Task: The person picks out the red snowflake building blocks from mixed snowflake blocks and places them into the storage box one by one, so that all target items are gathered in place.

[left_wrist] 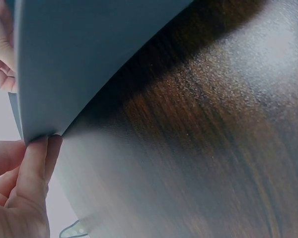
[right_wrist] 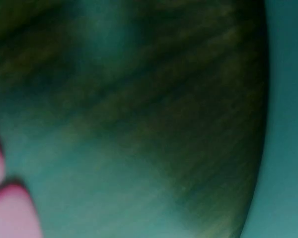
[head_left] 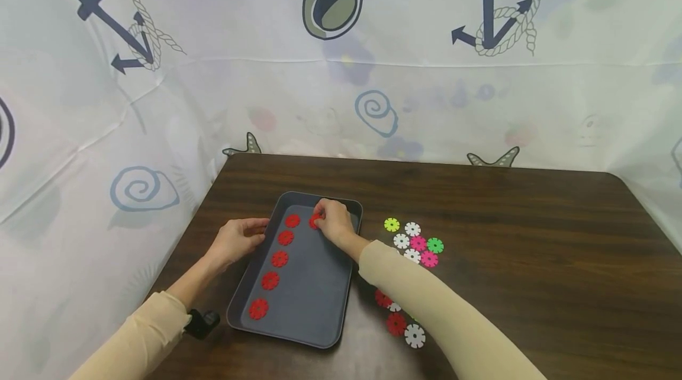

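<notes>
A dark grey tray [head_left: 319, 285] lies on the brown table [head_left: 533, 220]. A column of several red gear-shaped discs [head_left: 279, 258] runs along its left side. My right hand [head_left: 331, 220] is over the tray's far end and pinches another red disc [head_left: 315, 221] down near the top of a second column. My left hand [head_left: 237, 239] grips the tray's left rim; in the left wrist view its fingers [left_wrist: 37, 163] press the tray's edge [left_wrist: 64, 74]. The right wrist view is a blur of tray and table.
Loose discs lie right of the tray: a yellow [head_left: 391, 225], white [head_left: 412, 229], pink [head_left: 428, 258] and green one [head_left: 434, 245], and a few red and white ones [head_left: 405, 329] nearer me under my right forearm. A printed curtain [head_left: 341, 60] surrounds the table.
</notes>
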`<action>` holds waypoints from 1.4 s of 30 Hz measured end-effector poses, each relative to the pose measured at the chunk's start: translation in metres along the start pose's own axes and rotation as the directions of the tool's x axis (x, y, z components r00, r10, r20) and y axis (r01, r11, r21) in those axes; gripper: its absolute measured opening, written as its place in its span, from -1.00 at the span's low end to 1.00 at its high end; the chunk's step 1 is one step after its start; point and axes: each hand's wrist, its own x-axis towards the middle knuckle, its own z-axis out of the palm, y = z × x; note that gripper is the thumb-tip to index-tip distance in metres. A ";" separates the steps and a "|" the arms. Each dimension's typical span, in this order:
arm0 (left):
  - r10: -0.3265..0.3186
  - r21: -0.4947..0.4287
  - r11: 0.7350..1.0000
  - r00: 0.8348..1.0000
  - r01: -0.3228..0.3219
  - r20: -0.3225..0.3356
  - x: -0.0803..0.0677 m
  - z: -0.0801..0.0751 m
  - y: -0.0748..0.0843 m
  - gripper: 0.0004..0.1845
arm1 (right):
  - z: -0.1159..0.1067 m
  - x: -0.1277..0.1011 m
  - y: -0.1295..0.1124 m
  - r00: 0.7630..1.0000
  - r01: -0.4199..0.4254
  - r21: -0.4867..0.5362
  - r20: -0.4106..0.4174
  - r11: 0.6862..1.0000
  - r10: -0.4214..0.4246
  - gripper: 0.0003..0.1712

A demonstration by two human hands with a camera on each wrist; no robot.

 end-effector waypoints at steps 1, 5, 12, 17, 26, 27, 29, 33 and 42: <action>-0.001 0.000 1.000 1.000 0.001 0.001 0.000 0.000 0.000 -0.58 | 0.001 0.000 0.000 1.000 -0.002 -0.004 -0.005 1.000 0.002 -0.82; 0.001 0.003 1.000 1.000 -0.001 0.004 0.000 0.001 0.001 -0.58 | 0.003 -0.001 0.001 1.000 -0.010 -0.045 -0.022 0.999 0.009 -0.81; 0.007 0.000 1.000 1.000 -0.007 0.007 0.001 0.001 0.002 -0.57 | 0.006 -0.002 0.002 0.999 -0.030 -0.090 -0.043 0.995 0.026 -0.82; 0.009 0.006 1.000 1.000 -0.009 0.006 0.001 0.002 0.003 -0.57 | 0.008 -0.003 0.003 0.998 -0.045 -0.100 -0.053 0.994 0.040 -0.84; 0.015 0.011 1.000 1.000 -0.015 0.002 0.002 0.003 0.002 -0.57 | 0.009 -0.003 0.003 0.997 -0.047 -0.123 -0.068 0.991 0.039 -0.84; 0.015 0.008 1.000 1.000 -0.015 0.002 0.002 0.003 0.002 -0.57 | 0.010 -0.003 0.003 0.997 -0.048 -0.128 -0.070 0.991 0.039 -0.83; 0.012 0.005 1.000 1.000 -0.012 0.000 0.002 0.003 0.002 -0.57 | 0.010 -0.003 0.003 0.997 -0.046 -0.132 -0.072 0.990 0.036 -0.83; 0.007 0.006 1.000 1.000 -0.007 -0.004 0.002 0.003 0.003 -0.57 | 0.010 -0.002 0.002 0.997 -0.043 -0.136 -0.077 0.990 0.033 -0.83; 0.000 0.009 1.000 1.000 0.000 -0.004 0.002 0.003 0.002 -0.56 | 0.011 -0.002 0.003 0.996 -0.048 -0.131 -0.076 0.990 0.038 -0.83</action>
